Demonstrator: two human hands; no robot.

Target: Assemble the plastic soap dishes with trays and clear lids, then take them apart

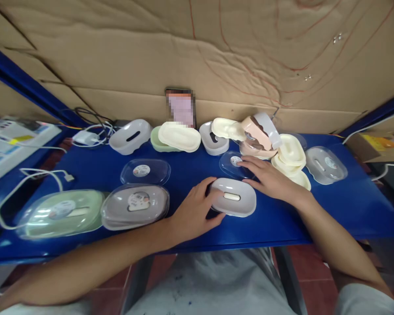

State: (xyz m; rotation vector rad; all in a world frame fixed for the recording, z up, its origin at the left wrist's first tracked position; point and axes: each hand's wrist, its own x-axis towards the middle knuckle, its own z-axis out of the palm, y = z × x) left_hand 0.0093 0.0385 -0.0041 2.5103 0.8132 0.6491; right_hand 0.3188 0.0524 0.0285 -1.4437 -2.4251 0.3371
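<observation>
Both hands were at the middle of the blue worktop [348,205]: the left hand [197,208] cupped the left end of a grey soap dish [233,197], fingers curled on it, while the right hand [271,179] lay open and flat on a clear lid [231,164] just beyond, with stacked dishes [290,159] to the right

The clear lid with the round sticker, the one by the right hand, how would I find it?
Look along the blue table to the right hand. The clear lid lies flat under its fingertips, empty, unlike the covered dishes.
</observation>
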